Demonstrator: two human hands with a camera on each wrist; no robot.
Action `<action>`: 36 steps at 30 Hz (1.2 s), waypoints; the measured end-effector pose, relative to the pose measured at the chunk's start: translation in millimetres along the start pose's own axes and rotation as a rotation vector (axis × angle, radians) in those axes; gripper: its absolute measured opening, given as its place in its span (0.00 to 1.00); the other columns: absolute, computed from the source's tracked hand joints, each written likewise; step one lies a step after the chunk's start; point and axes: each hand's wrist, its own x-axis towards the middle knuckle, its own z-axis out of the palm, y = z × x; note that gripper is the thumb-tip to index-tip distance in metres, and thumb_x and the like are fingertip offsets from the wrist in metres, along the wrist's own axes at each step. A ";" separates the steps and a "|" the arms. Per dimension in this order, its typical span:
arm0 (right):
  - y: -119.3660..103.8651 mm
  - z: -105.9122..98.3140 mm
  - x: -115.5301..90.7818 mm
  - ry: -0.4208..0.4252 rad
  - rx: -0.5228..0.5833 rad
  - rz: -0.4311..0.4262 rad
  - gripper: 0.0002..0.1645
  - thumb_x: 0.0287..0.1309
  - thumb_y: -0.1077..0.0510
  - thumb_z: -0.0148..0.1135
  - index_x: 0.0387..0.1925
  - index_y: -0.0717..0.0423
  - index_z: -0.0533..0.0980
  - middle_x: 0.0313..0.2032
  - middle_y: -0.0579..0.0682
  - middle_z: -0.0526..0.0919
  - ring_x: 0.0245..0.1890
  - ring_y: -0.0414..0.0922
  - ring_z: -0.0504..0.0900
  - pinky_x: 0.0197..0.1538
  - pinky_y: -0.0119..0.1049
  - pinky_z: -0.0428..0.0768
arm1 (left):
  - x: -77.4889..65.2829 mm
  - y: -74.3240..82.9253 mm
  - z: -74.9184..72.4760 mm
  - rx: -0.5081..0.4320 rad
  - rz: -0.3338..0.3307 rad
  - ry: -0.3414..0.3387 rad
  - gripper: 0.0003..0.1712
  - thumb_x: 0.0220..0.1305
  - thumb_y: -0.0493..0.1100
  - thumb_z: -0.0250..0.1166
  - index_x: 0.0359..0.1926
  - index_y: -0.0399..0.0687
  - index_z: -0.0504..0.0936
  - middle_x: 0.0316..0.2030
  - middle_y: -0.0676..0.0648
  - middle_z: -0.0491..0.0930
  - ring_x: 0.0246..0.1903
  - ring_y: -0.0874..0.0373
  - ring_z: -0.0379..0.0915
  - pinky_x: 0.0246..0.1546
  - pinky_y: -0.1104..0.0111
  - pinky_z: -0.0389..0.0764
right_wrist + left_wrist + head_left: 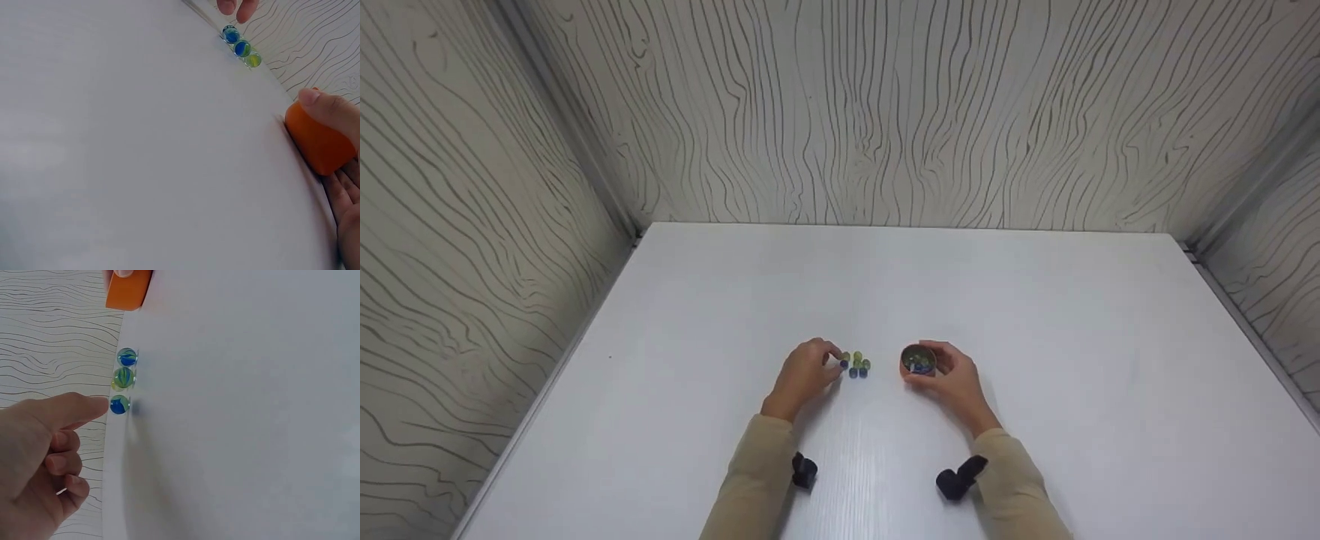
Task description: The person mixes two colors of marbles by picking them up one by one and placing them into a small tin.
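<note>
Marbles [857, 364], green and blue, sit in a small cluster on a white surface [1035, 315], between two hands. The left hand [804, 373] is just beside them, finger and thumb slightly parted, nothing clearly held (whether a fingertip touches the nearest marble, I cannot tell). The right hand [958, 382] has fingers and thumb curled around an orange cup [318, 140] standing on the surface, more marbles inside.
</note>
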 end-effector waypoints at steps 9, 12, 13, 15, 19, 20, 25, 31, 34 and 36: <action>0.7 -1.3 -0.5 0.001 -0.006 0.015 0.38 0.41 0.59 0.77 0.58 0.57 0.73 0.61 0.58 0.76 0.67 0.55 0.71 0.70 0.45 0.66 | 1.2 0.9 2.6 -0.010 0.019 0.003 0.09 0.58 0.36 0.67 0.40 0.43 0.86 0.37 0.46 0.84 0.35 0.58 0.75 0.39 0.67 0.78; 0.7 -1.4 -1.0 0.002 -0.001 0.018 0.39 0.41 0.59 0.77 0.58 0.57 0.73 0.61 0.58 0.76 0.67 0.55 0.71 0.70 0.45 0.66 | 1.7 1.7 2.7 -0.015 0.020 -0.003 0.09 0.58 0.36 0.66 0.41 0.43 0.86 0.37 0.46 0.84 0.36 0.58 0.76 0.40 0.66 0.78; 0.8 -1.3 -1.1 -0.001 0.003 0.017 0.39 0.41 0.59 0.77 0.58 0.57 0.73 0.61 0.58 0.76 0.67 0.55 0.70 0.70 0.45 0.66 | 1.7 1.7 2.6 -0.011 0.021 -0.006 0.09 0.58 0.36 0.66 0.41 0.43 0.86 0.37 0.46 0.84 0.36 0.57 0.76 0.40 0.66 0.78; 0.8 -0.9 -1.2 -0.008 0.007 0.016 0.39 0.41 0.59 0.77 0.58 0.57 0.73 0.62 0.58 0.75 0.68 0.55 0.70 0.70 0.44 0.65 | 1.7 2.1 2.3 -0.009 0.019 -0.011 0.09 0.58 0.35 0.66 0.41 0.43 0.86 0.37 0.46 0.83 0.37 0.57 0.76 0.41 0.65 0.79; 0.4 -0.2 -0.8 -0.006 0.017 0.009 0.38 0.41 0.59 0.77 0.58 0.58 0.73 0.61 0.59 0.76 0.67 0.55 0.70 0.70 0.44 0.66 | 2.5 2.5 1.7 -0.017 0.002 -0.025 0.09 0.59 0.36 0.66 0.41 0.44 0.85 0.38 0.46 0.83 0.38 0.56 0.76 0.43 0.63 0.79; 0.2 0.0 -0.5 -0.003 0.021 0.005 0.38 0.41 0.60 0.77 0.58 0.59 0.73 0.61 0.59 0.76 0.67 0.55 0.71 0.70 0.44 0.66 | 2.7 2.7 1.5 -0.026 -0.001 -0.027 0.09 0.59 0.36 0.66 0.41 0.44 0.85 0.38 0.46 0.83 0.38 0.56 0.76 0.43 0.63 0.79; 0.3 0.3 1.3 0.007 0.041 -0.011 0.38 0.40 0.62 0.77 0.57 0.61 0.74 0.60 0.60 0.77 0.66 0.55 0.72 0.69 0.44 0.67 | 4.3 2.2 0.6 -0.045 -0.005 -0.039 0.09 0.59 0.35 0.65 0.42 0.44 0.86 0.37 0.46 0.82 0.36 0.57 0.73 0.42 0.63 0.78; -1.3 0.9 -0.9 0.001 0.016 -0.019 0.38 0.41 0.60 0.77 0.57 0.61 0.73 0.61 0.61 0.76 0.67 0.57 0.71 0.68 0.44 0.68 | 4.4 2.2 1.4 -0.037 -0.026 -0.058 0.10 0.59 0.34 0.64 0.42 0.44 0.86 0.38 0.46 0.82 0.38 0.56 0.74 0.44 0.63 0.78; -2.8 0.7 -1.8 0.006 0.019 -0.015 0.38 0.41 0.60 0.77 0.57 0.61 0.73 0.60 0.60 0.77 0.66 0.56 0.72 0.68 0.44 0.68 | 4.8 1.8 2.6 -0.027 -0.007 -0.056 0.10 0.59 0.33 0.65 0.42 0.43 0.86 0.38 0.45 0.82 0.38 0.55 0.76 0.43 0.62 0.79; -3.5 0.5 -1.8 0.008 0.025 -0.014 0.37 0.41 0.60 0.77 0.57 0.60 0.74 0.60 0.60 0.77 0.66 0.55 0.72 0.68 0.44 0.68 | 5.2 1.4 3.1 -0.018 0.008 -0.052 0.10 0.58 0.33 0.65 0.42 0.43 0.86 0.39 0.45 0.83 0.39 0.54 0.77 0.44 0.62 0.80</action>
